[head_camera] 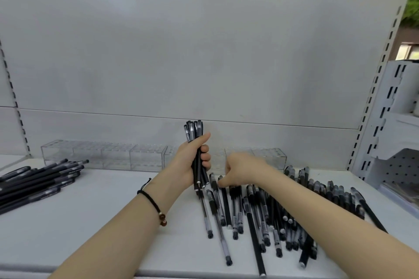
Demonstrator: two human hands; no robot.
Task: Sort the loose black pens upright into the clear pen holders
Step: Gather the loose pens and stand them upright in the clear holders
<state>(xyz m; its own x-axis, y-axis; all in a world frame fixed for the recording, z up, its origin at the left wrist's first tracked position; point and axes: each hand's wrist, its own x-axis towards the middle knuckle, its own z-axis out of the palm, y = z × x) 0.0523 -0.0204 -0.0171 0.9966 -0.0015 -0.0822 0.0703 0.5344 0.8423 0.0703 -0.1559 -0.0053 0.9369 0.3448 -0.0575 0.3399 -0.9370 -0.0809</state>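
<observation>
Head view (only view).

- Left hand (pixel 192 162): fingers and thumb wrapped round a bundle of black pens (pixel 196 135), held roughly upright. The caps stick out above the fist and the lower ends come close to the shelf surface (pixel 102 215).
- Right hand (pixel 241 171): lowered, knuckles up, onto the far ends of the loose pens (pixel 269 213), with the thumb by a pen just right of the bundle. The fingertips are hidden under the hand, so I cannot tell whether a pen is pinched yet.
- Loose pens: lying flat, fanned and overlapping, from the centre of the shelf out to the right. A second heap (pixel 40 180) lies at far left.
- Clear pen holders: left holder (pixel 102 154) and right holder (pixel 268 156) stand at the back against the panel. No pens are visible in either one.

Judgement: the step in hand is gathering, adding one more pen to the bundle. No pens have been slotted, so the task is at an early stage.

Notes for doing it well:
- Take one pen by its near-side tip rather than from mid-pile. The overlaps will likely drag neighbouring pens along.
- Turn each pen cap-up to match the bundle before passing it over.
- Loosen the left grip only slightly when receiving a pen. A slack fist risks smooth barrels sliding out.
- Stop adding pens while the fist can close fully round the bundle.
</observation>
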